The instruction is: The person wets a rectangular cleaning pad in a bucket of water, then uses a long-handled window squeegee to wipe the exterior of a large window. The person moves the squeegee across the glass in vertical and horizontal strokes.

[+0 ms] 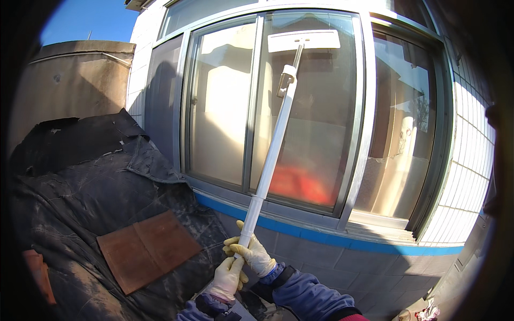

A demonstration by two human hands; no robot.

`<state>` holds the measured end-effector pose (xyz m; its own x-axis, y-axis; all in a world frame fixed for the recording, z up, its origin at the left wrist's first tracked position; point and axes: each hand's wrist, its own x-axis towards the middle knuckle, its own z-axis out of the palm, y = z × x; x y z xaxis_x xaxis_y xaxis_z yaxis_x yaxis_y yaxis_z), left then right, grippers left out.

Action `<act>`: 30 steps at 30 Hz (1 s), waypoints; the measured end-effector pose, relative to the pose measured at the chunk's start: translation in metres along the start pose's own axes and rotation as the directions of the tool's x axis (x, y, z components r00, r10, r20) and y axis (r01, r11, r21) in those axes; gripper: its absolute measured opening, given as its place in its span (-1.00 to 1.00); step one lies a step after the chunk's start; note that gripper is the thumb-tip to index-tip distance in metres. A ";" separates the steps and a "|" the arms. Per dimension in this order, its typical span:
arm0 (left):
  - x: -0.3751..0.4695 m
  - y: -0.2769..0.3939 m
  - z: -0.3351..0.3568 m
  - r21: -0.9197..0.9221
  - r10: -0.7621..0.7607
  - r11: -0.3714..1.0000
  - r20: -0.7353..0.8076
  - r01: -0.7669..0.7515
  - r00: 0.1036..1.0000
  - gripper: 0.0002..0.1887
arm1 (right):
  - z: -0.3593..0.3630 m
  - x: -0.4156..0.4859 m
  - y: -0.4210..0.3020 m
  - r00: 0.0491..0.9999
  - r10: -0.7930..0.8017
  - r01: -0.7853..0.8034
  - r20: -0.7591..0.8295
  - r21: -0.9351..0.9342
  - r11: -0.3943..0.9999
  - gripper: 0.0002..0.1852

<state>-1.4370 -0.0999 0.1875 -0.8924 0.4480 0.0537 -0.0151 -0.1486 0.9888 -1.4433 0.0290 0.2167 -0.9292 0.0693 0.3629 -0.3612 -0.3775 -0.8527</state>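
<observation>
Both my hands wear pale rubber gloves and grip the lower part of a white telescopic pole. My left hand is closed around its bottom end. Just above it, my right hand holds the shaft, fingers curled around it. The pole slants up and away to a flat white rectangular cleaning head, which lies over the upper part of a sliding window pane. A small bracket sits on the pole below the head. A red shape shows behind the lower glass.
Black sheeting covers a heap at the left, with brown clay tiles lying on it. A blue-edged sill runs under the windows. Another window and a white tiled wall stand at the right, a plastered wall at the back left.
</observation>
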 end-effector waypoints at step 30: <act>-0.081 0.003 -0.048 -0.081 -0.182 0.979 0.061 0.187 0.981 -0.64 | 0.033 0.090 -0.094 0.971 -0.238 0.235 0.011 -0.196 0.952 -0.59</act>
<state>-1.3866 -0.1794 0.1792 -0.8454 0.5208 -0.1189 -0.2180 -0.1333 0.9668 -1.4909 0.0404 0.3415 -0.8157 0.1471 0.5595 -0.5779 -0.1623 -0.7998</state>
